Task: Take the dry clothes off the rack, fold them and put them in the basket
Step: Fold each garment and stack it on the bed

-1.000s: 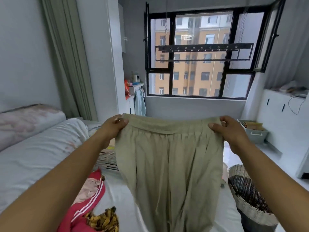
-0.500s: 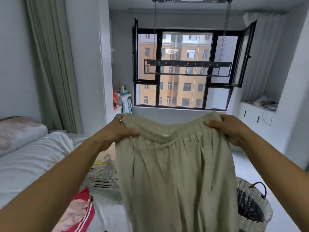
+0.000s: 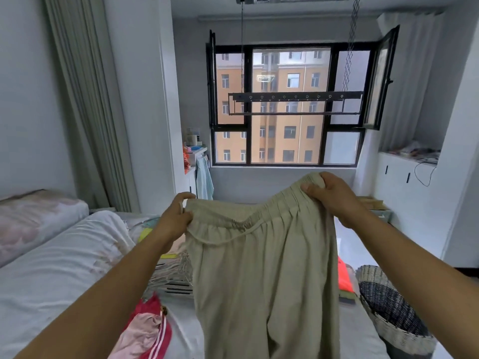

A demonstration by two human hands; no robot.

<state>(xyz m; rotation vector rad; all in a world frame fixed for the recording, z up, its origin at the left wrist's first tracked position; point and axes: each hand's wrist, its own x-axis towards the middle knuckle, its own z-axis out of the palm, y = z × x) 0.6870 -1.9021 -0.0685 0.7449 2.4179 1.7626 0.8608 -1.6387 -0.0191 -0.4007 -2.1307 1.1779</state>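
Folding seems to be starting: left hand [image 3: 176, 220] and right hand [image 3: 335, 196] are pinching the trousers [image 3: 264, 281] beside the basket [image 3: 404, 335]; next, halving lengthwise

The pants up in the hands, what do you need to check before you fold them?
1. Grip of left hand on waistband: ok.
2. Grip of right hand on waistband: ok.
3. Waistband level: not ok, the right end is higher.
4. Legs of pants hanging straight: cannot tell, they run out of view.
5. Basket open and beside the bed: ok.
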